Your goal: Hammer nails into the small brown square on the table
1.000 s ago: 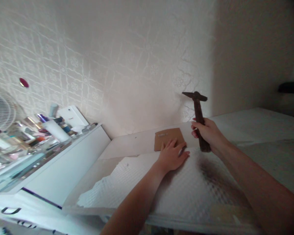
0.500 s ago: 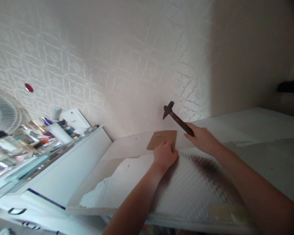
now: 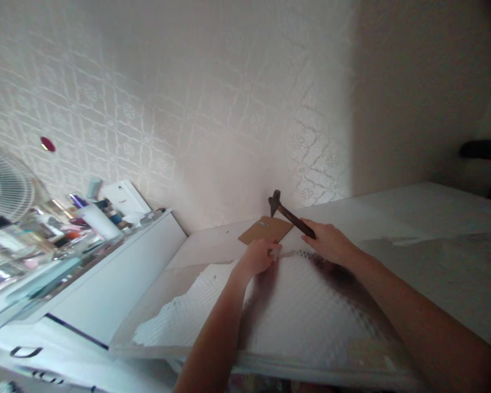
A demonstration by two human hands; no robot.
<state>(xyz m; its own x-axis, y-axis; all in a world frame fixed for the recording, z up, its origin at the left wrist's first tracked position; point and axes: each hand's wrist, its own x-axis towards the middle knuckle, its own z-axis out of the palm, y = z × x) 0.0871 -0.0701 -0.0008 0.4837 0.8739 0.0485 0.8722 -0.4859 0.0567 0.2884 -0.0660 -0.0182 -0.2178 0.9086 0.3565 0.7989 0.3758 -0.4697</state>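
Observation:
My right hand [image 3: 329, 240] is closed around the dark handle of a hammer [image 3: 292, 218]. Its head is held up over the far right side of a piece of brown cardboard [image 3: 256, 232]. At the cardboard's near edge, my left hand [image 3: 259, 256] has its fingers bent and closed on it; the fingertips are partly hidden. A small silvery item [image 3: 262, 223], too small to name, lies on the cardboard. Under my forearms spreads a sheet of white bubble wrap [image 3: 303, 305] on the white tabletop [image 3: 204, 245].
A white drawer unit [image 3: 139, 273] on the left carries many bottles and cosmetics, with a white box [image 3: 126, 199] at its back. A fan [image 3: 6, 185] stands at far left. Patterned wallpaper [image 3: 213, 109] rises behind the table. A dark armrest-like shape [image 3: 483, 150] is at right.
The hammer and my right hand have come down and slightly left. My left hand has shifted left and towards me, and the cardboard has turned and slid a little left.

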